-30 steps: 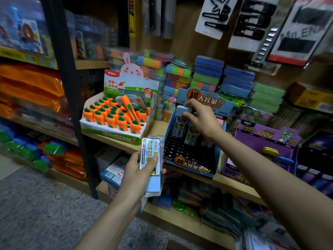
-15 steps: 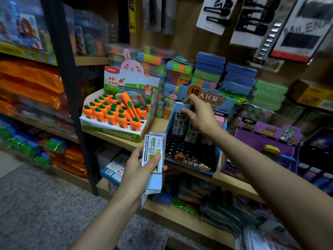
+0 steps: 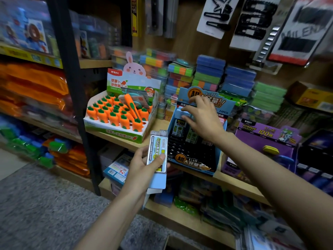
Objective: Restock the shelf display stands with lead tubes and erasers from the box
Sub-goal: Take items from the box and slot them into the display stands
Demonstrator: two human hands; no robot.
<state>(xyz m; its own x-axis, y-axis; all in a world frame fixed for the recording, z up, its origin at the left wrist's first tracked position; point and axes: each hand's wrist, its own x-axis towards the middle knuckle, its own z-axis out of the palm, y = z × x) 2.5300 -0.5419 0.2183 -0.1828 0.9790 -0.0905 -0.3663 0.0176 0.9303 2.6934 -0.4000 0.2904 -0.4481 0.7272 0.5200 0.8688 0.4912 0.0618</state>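
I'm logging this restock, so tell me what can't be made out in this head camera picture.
Head view: whether the right hand pinches anything; its own fingers and blur hide that.
Display stand back row: covered by that hand.
Contents of the box the left hand grips: only its outside shows.

The right hand (image 3: 203, 117) covers the middle of the header card on the blue display stand (image 3: 194, 159), and blur smears its fingertips, so I can't tell whether they pinch the pale blue piece there. The thumb of the left hand (image 3: 144, 165) hides the lower print on the lead pack (image 3: 157, 150); the remaining lettering is too small to read. The right forearm cuts across the left side of the purple stand (image 3: 266, 141). At the far right the hair-clip cards (image 3: 252, 20) run off the top edge, blurred. Goods on the lower shelf (image 3: 180, 216) are a dark smear.
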